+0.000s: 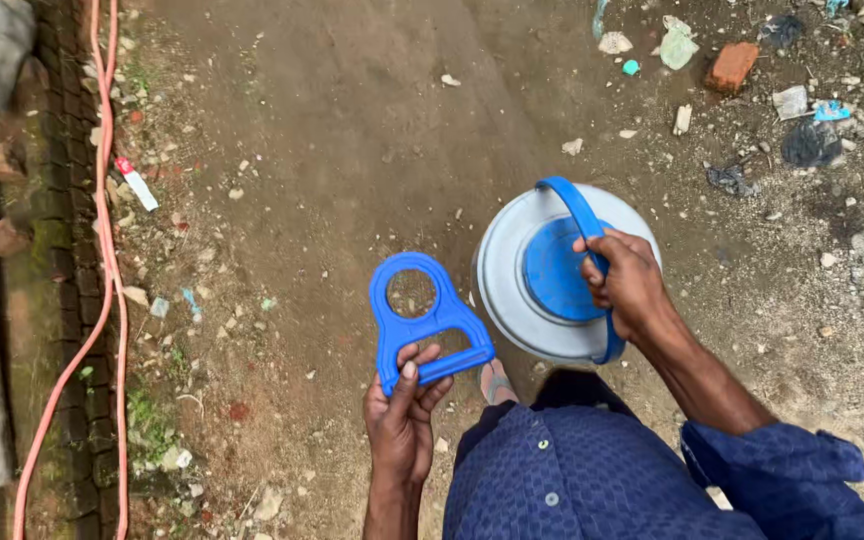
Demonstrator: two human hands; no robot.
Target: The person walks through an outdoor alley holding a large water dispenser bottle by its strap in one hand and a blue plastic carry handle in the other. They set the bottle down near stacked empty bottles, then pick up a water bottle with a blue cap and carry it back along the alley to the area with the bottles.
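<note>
Looking down, we see our left hand [402, 415] with its fingers wrapped around the grip bar of a loose blue bottle handle [422, 322]. Its long axis runs up from the hand and leans slightly left, ring end pointing away from us, grip bar nearest us. Just right of it stands a big water jug [512, 262] on the dirt ground [352, 120], seen from above, with a blue cap [552, 270] in the middle. Our right hand [627, 285] has its fingers curled shut around a second blue handle [574, 212], which arches over the jug's top from far edge to near edge. A sandalled foot [497, 383] shows beside the jug. An orange hose [107, 250] runs along the mossy brick edging [52, 200] at left; a brick [731, 66] and scattered litter lie at upper right, well apart from the jug.
</note>
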